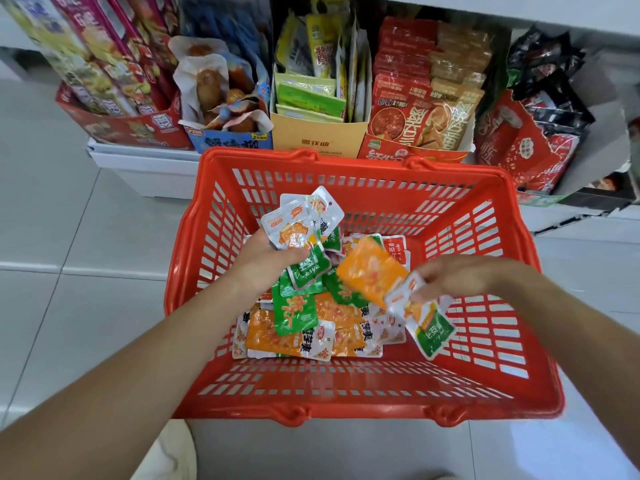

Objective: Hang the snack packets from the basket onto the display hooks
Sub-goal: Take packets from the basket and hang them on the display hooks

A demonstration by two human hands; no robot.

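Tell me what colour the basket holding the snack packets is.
The basket is bright red-orange all over, seen best in the head view.

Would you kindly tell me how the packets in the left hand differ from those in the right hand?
The left bunch, gripped by the left hand, fans upward above the fingers; the right bunch, pinched by the right hand, dangles below the fingers. The left bunch looks sharp; the right bunch is blurred. Both mix orange and green packets and are held over the pile in the basket.
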